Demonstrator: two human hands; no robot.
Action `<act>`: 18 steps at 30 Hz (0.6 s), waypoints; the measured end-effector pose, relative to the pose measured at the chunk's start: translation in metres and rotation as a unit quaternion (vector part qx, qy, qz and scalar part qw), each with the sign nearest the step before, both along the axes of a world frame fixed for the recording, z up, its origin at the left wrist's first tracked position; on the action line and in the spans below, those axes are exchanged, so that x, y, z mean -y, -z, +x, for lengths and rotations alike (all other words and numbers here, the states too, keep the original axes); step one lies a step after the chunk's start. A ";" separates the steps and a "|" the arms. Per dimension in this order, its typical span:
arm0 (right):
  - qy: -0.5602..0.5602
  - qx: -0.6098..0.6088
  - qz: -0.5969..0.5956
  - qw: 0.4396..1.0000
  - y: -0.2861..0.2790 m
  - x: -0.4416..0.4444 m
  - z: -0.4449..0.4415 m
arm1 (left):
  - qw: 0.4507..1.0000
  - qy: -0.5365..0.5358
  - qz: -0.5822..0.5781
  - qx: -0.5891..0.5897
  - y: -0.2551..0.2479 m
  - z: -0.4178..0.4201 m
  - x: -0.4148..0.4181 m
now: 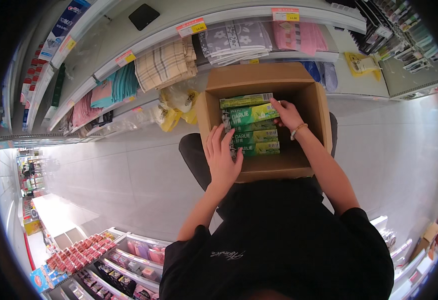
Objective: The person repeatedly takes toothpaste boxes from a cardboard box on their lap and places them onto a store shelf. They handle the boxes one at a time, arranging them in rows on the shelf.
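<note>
On my lap stands an opened cardboard box with several green Darlie toothpaste cartons inside. The right end of one toothpaste carton is gripped between the thumb and fingers of my right hand; this carton lies tilted over the others. My left hand reaches over the box's left wall, its fingers spread by the left ends of the cartons. Under it are two lower toothpaste cartons, side by side. Another toothpaste carton lies along the far wall. Whether my left fingers touch a carton, I cannot tell.
Shelves ahead hold folded plaid towels, grey floral towels and pink towels. A black flat object lies on the upper shelf. Yellow plastic packs hang low beside the box. Behind me is another stocked shelf.
</note>
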State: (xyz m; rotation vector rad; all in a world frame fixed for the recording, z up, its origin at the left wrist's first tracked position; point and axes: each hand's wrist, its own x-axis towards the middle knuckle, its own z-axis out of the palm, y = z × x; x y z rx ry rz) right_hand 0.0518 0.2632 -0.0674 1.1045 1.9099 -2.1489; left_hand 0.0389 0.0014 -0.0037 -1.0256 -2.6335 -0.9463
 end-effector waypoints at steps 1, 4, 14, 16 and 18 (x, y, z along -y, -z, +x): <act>0.028 0.012 0.014 0.999 0.002 0.002 0.000 | 1.000 0.003 0.004 0.005 0.002 -0.002 0.001; 0.072 0.014 -0.084 0.994 0.026 0.002 -0.005 | 1.000 0.011 -0.006 0.006 0.003 -0.004 0.001; -0.112 -0.015 0.326 0.938 0.069 -0.001 0.001 | 0.999 0.023 -0.037 -0.006 0.002 -0.004 0.000; -0.135 0.019 0.320 0.938 0.063 0.003 0.001 | 0.999 0.024 -0.039 -0.006 0.003 -0.005 0.001; -0.140 0.038 0.391 0.909 0.059 0.006 0.001 | 0.999 0.025 -0.039 -0.006 0.004 -0.005 0.002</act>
